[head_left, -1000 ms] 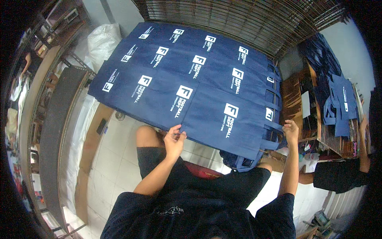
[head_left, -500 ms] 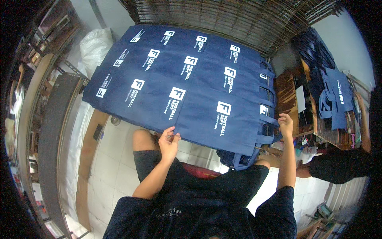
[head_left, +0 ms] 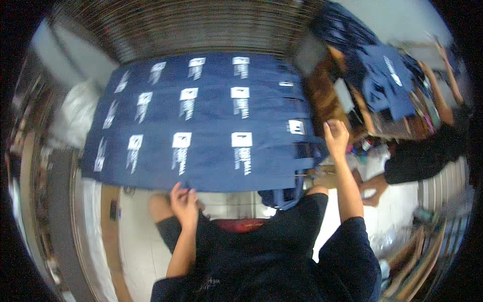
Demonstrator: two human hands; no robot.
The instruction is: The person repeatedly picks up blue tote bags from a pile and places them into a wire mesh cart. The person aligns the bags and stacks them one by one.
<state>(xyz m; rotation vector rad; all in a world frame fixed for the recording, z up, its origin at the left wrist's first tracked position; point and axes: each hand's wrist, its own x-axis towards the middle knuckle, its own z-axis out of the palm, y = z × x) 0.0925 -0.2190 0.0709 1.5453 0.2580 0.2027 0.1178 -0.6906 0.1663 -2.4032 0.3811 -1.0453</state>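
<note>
A wide spread of overlapping navy fabric bags (head_left: 211, 121), with rows of white printed marks, lies in front of me. Strap handles (head_left: 304, 164) stick out along its right side. At the near edge my left hand (head_left: 184, 205) has its thumb and fingers around a bit of navy cloth, though motion blurs the grip. Beyond the handles my right hand (head_left: 337, 138) is raised with its fingers curled together; what they hold, if anything, is too small to make out. More navy straps (head_left: 282, 200) hang below the near right corner.
A dark wire grid (head_left: 201, 27) rises behind the bags. To the right, navy cloth pieces (head_left: 385, 83) lie on a wooden shelf (head_left: 322, 98), and another person's arm (head_left: 370, 191) reaches in. A white plastic sack (head_left: 80, 113) stands at the left beside a shelf rack.
My view has turned to the right, so the bags sit further left and squarer in it. Both hands keep nearly the same places by the bags.
</note>
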